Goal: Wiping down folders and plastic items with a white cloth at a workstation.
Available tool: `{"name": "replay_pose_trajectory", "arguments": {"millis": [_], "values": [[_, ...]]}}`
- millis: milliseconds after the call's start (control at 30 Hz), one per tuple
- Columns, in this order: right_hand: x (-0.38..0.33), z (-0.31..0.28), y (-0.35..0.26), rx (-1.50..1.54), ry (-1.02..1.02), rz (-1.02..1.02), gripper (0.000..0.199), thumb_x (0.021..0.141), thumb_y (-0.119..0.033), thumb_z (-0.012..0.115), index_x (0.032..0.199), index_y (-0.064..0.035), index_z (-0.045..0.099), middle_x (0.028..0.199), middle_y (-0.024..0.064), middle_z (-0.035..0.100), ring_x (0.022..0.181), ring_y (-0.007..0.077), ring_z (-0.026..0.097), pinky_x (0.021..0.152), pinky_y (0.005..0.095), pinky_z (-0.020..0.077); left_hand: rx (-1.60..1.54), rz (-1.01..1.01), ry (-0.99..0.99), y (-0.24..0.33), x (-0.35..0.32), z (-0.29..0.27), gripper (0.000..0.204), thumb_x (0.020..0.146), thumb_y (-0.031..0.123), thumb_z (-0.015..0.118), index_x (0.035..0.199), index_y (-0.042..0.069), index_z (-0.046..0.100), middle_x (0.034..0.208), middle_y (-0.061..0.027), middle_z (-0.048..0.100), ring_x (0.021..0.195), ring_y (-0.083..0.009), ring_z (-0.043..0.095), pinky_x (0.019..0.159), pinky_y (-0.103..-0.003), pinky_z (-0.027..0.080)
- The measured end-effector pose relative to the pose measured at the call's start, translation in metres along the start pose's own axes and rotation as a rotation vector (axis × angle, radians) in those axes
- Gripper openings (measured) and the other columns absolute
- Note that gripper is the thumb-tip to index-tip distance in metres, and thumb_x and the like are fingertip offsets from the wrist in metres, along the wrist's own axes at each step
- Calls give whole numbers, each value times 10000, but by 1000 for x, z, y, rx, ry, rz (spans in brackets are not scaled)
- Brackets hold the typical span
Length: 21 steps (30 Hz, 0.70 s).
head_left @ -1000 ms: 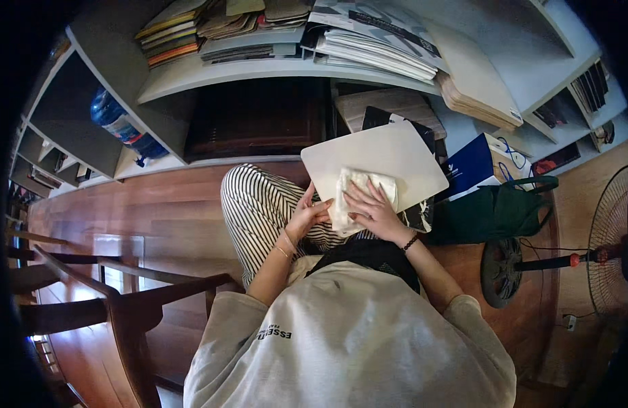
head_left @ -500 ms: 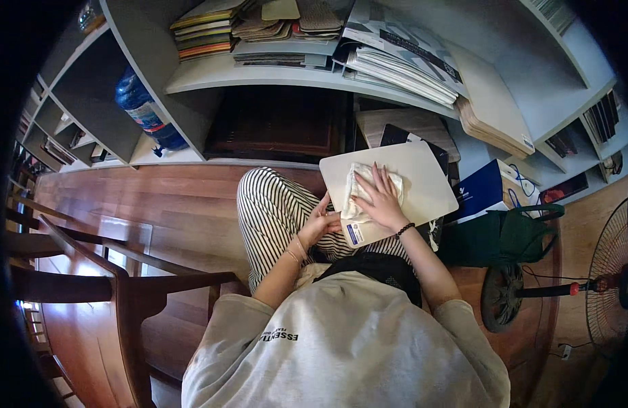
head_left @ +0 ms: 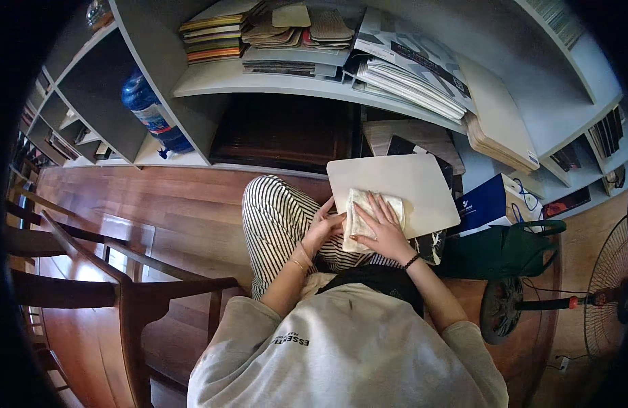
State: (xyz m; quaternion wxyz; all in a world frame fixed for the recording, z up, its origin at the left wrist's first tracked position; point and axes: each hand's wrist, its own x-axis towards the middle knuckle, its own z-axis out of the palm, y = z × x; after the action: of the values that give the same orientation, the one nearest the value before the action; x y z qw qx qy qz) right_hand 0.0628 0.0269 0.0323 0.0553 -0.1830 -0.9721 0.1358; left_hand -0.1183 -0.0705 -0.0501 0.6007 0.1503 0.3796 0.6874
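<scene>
A flat off-white sample board (head_left: 423, 187) with rounded corners lies tilted over my lap. My left hand (head_left: 323, 226) is closed on its left edge, the thumb towards the cloth. On the board's lower left part rests a folded white cloth (head_left: 358, 243). My right hand (head_left: 384, 231) lies flat on this cloth with fingers spread, pressing it against the board. The cloth reaches over the board's lower edge and hides the corner there. Behind the board, a dark patterned panel (head_left: 434, 246) shows in part.
Ahead is a grey shelf unit (head_left: 280, 83) with stacked sample boards (head_left: 501, 126) and a blue water bottle (head_left: 151, 112). A blue-and-white paper bag (head_left: 487, 202), a green bag (head_left: 501, 251) and a standing fan (head_left: 610, 292) are at the right. A wooden chair (head_left: 123, 299) stands at the left.
My right hand has slid the cloth down and slightly left across the board, now covering the label at its lower corner. My left hand keeps its hold. The whole view has shifted slightly.
</scene>
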Motion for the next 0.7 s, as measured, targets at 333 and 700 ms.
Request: {"name": "replay_pose_trajectory", "arguments": {"millis": [333,700], "values": [[58,17,17,-105,77,52,632,912,-539,492,1480,-313,330,1572,138,172,1450,345,133,1163,462,115,-125,64,1,-13,3,-1,474,952,53,521,1412,50,408,1205,-68,611,1027,-161,624,808,-306,558],[68,23,13,-98,159,85,579,937,-445,490,1476,-292,344,1573,142,167,1445,353,153,1165,463,116,-14,95,13,-10,5,-2,479,956,46,500,1423,56,392,1220,-66,605,1009,-141,631,828,-272,542]]}}
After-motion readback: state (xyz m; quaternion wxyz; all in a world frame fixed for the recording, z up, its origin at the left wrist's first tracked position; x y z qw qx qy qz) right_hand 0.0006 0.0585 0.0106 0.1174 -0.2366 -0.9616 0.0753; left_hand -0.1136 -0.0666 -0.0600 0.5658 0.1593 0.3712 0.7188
